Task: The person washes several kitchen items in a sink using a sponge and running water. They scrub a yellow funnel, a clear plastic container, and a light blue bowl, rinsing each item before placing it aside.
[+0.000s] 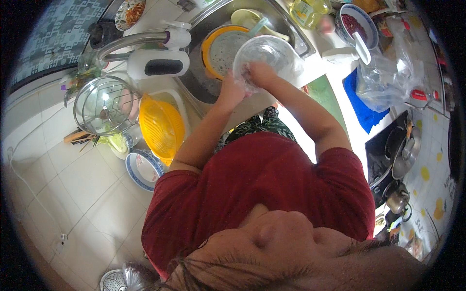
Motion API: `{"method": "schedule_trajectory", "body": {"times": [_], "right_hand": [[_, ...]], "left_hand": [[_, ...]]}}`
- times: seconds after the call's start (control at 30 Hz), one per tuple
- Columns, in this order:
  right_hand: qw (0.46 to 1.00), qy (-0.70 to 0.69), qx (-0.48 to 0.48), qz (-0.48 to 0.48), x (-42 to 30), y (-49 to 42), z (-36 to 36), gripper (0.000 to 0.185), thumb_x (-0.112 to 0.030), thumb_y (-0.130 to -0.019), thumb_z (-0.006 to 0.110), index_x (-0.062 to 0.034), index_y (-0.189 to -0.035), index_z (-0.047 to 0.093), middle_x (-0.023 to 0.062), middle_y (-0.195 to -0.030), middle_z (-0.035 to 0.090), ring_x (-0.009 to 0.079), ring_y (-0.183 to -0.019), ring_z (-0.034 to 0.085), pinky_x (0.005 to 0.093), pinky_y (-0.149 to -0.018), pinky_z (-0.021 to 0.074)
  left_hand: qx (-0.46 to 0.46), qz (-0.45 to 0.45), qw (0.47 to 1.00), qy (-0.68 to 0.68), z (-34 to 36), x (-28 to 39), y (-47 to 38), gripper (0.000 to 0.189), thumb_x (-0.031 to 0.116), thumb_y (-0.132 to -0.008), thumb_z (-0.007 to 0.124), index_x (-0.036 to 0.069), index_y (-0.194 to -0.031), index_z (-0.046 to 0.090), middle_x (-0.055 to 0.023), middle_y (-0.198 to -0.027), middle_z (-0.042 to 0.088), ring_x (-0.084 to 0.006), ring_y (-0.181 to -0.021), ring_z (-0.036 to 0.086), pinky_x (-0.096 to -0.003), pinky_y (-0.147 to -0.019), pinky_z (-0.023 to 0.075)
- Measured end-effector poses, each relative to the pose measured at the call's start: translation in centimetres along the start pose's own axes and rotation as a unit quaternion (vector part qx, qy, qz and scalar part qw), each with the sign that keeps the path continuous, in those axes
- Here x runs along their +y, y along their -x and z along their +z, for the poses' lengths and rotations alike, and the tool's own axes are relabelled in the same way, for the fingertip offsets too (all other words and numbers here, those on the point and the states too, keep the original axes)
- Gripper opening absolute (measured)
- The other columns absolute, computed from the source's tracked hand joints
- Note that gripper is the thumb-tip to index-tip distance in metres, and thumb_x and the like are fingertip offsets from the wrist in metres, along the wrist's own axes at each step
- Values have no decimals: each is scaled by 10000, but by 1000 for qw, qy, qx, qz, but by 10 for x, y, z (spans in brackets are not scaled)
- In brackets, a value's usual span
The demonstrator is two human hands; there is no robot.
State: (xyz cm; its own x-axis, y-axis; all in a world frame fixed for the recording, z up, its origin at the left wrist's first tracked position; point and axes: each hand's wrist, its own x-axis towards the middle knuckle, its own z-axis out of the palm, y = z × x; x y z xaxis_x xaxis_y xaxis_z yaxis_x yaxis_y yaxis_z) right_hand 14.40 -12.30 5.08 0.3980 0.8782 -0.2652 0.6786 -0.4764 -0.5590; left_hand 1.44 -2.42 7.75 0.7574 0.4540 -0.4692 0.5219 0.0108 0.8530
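A transparent bowl (pixel 282 54) is tilted over the near right side of the steel sink (pixel 189 85). My left hand (pixel 233 89) grips its near left rim. Reaching into the bowl's mouth is my right hand (pixel 259 74), whose fingertips are hidden, so I cannot tell what they hold. Just beyond my hands, a yellow-rimmed basin (pixel 208 54) of bubbly, cloudy water stands in the sink. A pale green handled utensil (pixel 259 26) rests at its far edge, near a cream-coloured bowl (pixel 243 16).
A white faucet unit (pixel 134 65) extends over the sink's left side. Left of me are a yellow colander (pixel 164 127), a glass lid (pixel 103 103) and a blue-rimmed bowl (pixel 133 171). To the right lie a plastic bag (pixel 386 80), a blue cloth (pixel 358 102) and a pan (pixel 409 152).
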Motion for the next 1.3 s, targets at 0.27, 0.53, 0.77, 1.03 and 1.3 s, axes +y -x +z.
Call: {"method": "schedule_trajectory", "body": {"times": [0.27,0.53,0.77,1.03,1.3], "right_hand": [[985,95,140,10,5,-18,-8,269,-260,-916,486,-128,-1061,670,167,-858,655,344,-828,649,474,-722,520],[958,149,178,170,37,-21,-36,335,-294,-965,424,-97,-1042,684,145,-1021,666,314,-970,635,493,-812,503],[960,112,83,244,65,48,-11,332,-286,-949,464,-52,-999,694,169,-1029,673,366,-934,639,487,-822,501],[955,-149,191,170,65,32,25,201,-192,-788,629,-83,-940,702,193,-911,673,380,-855,642,453,-773,498],[975,46,25,214,96,82,-2,211,-140,-781,608,-21,-925,706,205,-925,689,357,-859,665,454,-799,517]], "left_hand": [[-75,175,944,-268,-14,-9,-24,399,71,-846,563,-39,-1221,485,-274,-918,633,-318,-685,678,-370,-584,542],[-84,-115,988,-51,-5,50,-25,292,149,-921,498,-50,-1128,548,-207,-742,670,-264,-518,650,-359,-454,528],[-205,-158,964,-57,4,49,-16,279,180,-902,526,-40,-1055,606,-237,-744,665,-323,-562,660,-412,-484,529],[-20,54,912,-405,48,49,-14,230,148,-792,581,-26,-935,625,-247,-889,665,-424,-854,648,-481,-767,518],[-8,84,911,-403,52,62,-11,234,146,-779,599,-14,-949,618,-242,-895,666,-415,-876,647,-487,-784,512]]}}
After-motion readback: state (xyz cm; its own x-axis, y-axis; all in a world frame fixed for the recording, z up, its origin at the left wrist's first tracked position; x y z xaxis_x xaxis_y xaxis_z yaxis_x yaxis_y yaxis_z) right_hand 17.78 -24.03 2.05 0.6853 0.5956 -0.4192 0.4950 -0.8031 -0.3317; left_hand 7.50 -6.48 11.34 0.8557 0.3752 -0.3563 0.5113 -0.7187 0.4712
